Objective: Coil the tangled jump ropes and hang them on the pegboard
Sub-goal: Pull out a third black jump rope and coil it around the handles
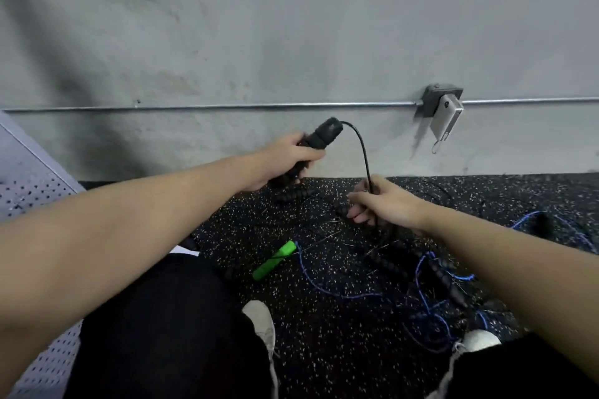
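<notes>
Black handle (321,136) gripped in left hand (285,160); right hand (382,201) pinches its cord (363,149).

Your left hand (285,160) is gripping a black jump-rope handle (324,134); your right hand (382,201) is pinching its black cord (363,149) above the speckled floor (324,350), where a green handle (274,260) and blue rope (327,290) are lying.

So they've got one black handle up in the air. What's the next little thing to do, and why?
Probably draw the black cord through the right hand toward the handle gripped by the left hand, making a first loop. The rest lies tangled with the blue rope on the floor.
</notes>
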Tool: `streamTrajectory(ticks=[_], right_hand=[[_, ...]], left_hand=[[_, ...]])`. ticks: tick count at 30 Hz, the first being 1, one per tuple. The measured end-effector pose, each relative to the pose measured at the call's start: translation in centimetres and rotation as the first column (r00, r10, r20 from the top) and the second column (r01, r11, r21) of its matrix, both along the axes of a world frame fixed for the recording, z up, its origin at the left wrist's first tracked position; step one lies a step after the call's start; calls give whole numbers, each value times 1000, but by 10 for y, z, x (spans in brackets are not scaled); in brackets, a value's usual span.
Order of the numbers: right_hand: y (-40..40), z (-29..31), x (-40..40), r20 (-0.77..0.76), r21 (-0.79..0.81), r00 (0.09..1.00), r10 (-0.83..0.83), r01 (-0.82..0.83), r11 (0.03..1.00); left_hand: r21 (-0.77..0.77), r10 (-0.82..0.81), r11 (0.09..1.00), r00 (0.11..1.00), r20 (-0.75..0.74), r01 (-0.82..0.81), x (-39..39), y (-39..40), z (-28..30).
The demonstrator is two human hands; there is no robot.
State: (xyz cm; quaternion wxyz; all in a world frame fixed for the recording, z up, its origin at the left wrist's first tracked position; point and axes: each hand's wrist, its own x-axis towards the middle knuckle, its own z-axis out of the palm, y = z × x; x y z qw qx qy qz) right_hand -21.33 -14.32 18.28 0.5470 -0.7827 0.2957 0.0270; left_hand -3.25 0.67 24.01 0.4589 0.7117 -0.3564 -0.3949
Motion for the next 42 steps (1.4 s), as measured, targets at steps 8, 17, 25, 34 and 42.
streamTrajectory(ticks=[8, 17, 25, 34, 42], right_hand=[[-21, 50, -52, 143, -63, 986, -91, 101, 993], [-43, 77, -59, 377, 74, 864, -334, 332, 941], [-62, 73, -45, 352, 406, 745, -566, 423, 810], [-88, 75, -38, 304, 550, 645, -701, 482, 682], [-87, 72, -44, 229, 440, 809, -541, 410, 799]], left_hand=[[-262, 353, 839, 843, -407, -478, -43, -21, 39], [-45, 277, 940, 833, -479, -338, -94, -57, 2], [-102, 49, 990, 915, -402, -98, -140, -102, -18], [-139, -34, 990, 936, -349, -16, -151, -125, -8], [-268, 53, 944, 890, -453, -193, -137, -132, 6]])
